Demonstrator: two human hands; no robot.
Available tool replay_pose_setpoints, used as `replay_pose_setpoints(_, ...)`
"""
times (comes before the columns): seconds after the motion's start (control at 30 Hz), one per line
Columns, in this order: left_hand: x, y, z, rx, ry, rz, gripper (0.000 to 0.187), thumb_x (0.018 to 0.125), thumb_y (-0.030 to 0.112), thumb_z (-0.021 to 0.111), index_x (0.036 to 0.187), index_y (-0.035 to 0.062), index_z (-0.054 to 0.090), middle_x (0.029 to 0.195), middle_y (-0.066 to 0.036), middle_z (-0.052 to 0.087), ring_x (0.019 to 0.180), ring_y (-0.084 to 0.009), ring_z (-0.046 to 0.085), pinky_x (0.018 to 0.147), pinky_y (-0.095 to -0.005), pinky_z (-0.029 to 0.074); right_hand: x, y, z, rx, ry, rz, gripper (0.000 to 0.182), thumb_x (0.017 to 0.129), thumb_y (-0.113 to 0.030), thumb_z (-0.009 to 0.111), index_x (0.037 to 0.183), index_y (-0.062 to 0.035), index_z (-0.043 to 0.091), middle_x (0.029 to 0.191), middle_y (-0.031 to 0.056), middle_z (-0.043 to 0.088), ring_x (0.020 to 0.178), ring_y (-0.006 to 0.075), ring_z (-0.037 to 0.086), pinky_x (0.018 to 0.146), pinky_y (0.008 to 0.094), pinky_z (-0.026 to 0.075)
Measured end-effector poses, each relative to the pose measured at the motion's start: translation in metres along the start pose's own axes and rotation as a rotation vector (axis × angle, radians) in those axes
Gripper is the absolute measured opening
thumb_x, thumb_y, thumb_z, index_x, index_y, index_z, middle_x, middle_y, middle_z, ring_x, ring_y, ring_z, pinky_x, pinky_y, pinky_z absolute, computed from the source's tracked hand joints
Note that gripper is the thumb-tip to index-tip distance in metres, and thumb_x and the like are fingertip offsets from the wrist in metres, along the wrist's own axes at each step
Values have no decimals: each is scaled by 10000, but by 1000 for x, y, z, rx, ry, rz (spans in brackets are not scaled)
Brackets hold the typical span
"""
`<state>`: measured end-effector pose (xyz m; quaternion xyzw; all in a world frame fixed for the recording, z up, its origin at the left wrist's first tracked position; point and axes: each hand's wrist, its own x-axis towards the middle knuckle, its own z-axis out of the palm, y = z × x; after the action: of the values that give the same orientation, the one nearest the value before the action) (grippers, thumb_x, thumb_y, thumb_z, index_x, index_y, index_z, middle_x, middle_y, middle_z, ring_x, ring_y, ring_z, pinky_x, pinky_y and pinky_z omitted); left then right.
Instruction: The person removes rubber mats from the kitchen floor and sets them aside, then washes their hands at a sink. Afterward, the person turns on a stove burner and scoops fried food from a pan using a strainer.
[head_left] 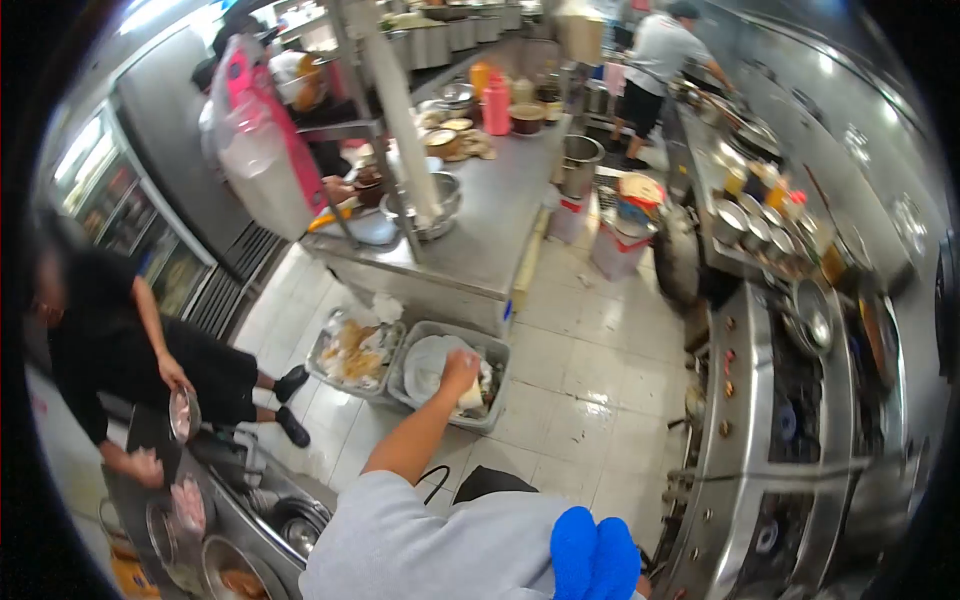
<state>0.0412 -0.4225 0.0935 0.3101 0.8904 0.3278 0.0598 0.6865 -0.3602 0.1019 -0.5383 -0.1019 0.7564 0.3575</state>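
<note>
My left hand [461, 371] reaches down over a grey bin [493, 415] on the tiled floor. Its fingers are blurred, and a pale object [471, 393] shows right beside them; whether they grip it I cannot tell. White plastic or a pale bag [425, 366] lies in this bin, left of my hand. A second bin [352, 350] beside it holds crumpled paper and yellowish scraps. At the bottom edge a bright blue fuzzy item [592, 555] lies against my grey shirt. A sliver of skin shows beside it, but my right hand cannot be made out.
Beyond the bins stands a steel counter [480, 225] with bottles and bowls. A stove [730, 400] lines the right side. On the left a person [150, 340] holds a metal bowl [184, 413] beside a sink. Another person [657, 75] works at the far right; others stand behind the counter.
</note>
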Motion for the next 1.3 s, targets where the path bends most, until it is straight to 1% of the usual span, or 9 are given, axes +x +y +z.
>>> replay_pose_setpoints(0.3, 194, 147, -201, -437, 846, 116, 398, 739, 161, 599, 1079, -4, 476, 1101, -162, 492, 1051, -295, 453, 910, -361, 345, 101, -27, 3, -420, 27, 283, 435, 871, -323, 452, 1226, -76, 402, 1072, 114, 547, 956, 224, 533, 803, 375, 428)
replay_pose_setpoints(0.4, 232, 180, -213, -1013, 727, 49, 446, 754, 198, 594, 1117, -16, 449, 1079, -134, 517, 984, -256, 504, 854, -337, 382, 143, -52, 7, -505, -18, 323, 434, 869, -312, 458, 1222, -64, 404, 1075, 124, 543, 973, 227, 523, 820, 378, 418)
replay_pose_setpoints(0.57, 261, 194, -210, -872, 634, -106, 433, 751, 309, 590, 1027, -21, 542, 1019, -149, 548, 902, -232, 546, 785, -317, 417, 218, -98, 19, -604, -144, 362, 433, 867, -293, 469, 1216, -45, 407, 1081, 139, 535, 1002, 234, 508, 848, 384, 402)
replay_pose_setpoints(0.7, 266, 203, -202, -722, 932, 75, 429, 748, 323, 590, 997, -25, 564, 888, -129, 594, 825, -211, 565, 761, -317, 425, 300, -138, 38, -681, -365, 400, 431, 865, -277, 478, 1212, -30, 410, 1085, 151, 529, 1025, 239, 496, 870, 389, 389)
replay_pose_setpoints(0.83, 235, 235, -198, -1207, 593, -9, 401, 766, 284, 575, 1038, -7, 532, 920, -86, 589, 842, -177, 558, 770, -299, 426, 284, -183, 162, -491, -537, 316, 455, 854, -321, 498, 1209, -47, 423, 1109, 133, 518, 1010, 238, 497, 849, 381, 401)
replay_pose_setpoints(0.93, 224, 244, -182, -1599, 563, 101, 317, 792, 254, 550, 1001, 16, 551, 936, -66, 590, 841, -169, 564, 766, -290, 437, 304, -185, 275, -1070, -427, 88, 328, 805, -346, 552, 991, -79, 519, 856, 80, 608, 717, 145, 567, 610, 294, 458)
replay_pose_setpoints(1.0, 203, 253, -175, -1712, 499, 112, 265, 816, 224, 521, 997, 33, 551, 941, -75, 592, 854, -174, 567, 779, -300, 445, 274, -180, 353, -1125, -545, 10, 353, 820, -330, 540, 1082, -95, 522, 905, 72, 602, 685, 174, 582, 583, 264, 457)
replay_pose_setpoints(1.23, 119, 313, -172, -1824, 137, 207, 395, 896, 348, 412, 1112, 28, 493, 996, -75, 582, 868, -172, 575, 778, -287, 448, 75, -194, 620, -1198, -1385, -662, 454, 805, -190, 565, 1210, -25, 438, 1176, 89, 483, 1110, 194, 445, 920, 310, 349)
replay_pose_setpoints(1.3, 109, 326, -170, -1764, 98, 272, 414, 904, 361, 390, 1127, 24, 482, 999, -67, 581, 873, -155, 570, 778, -275, 442, 10, -206, 683, -1058, -1619, -947, 704, 781, -464, 540, 1297, -29, 341, 1364, 142, 296, 1279, 248, 243, 1034, 375, 174)
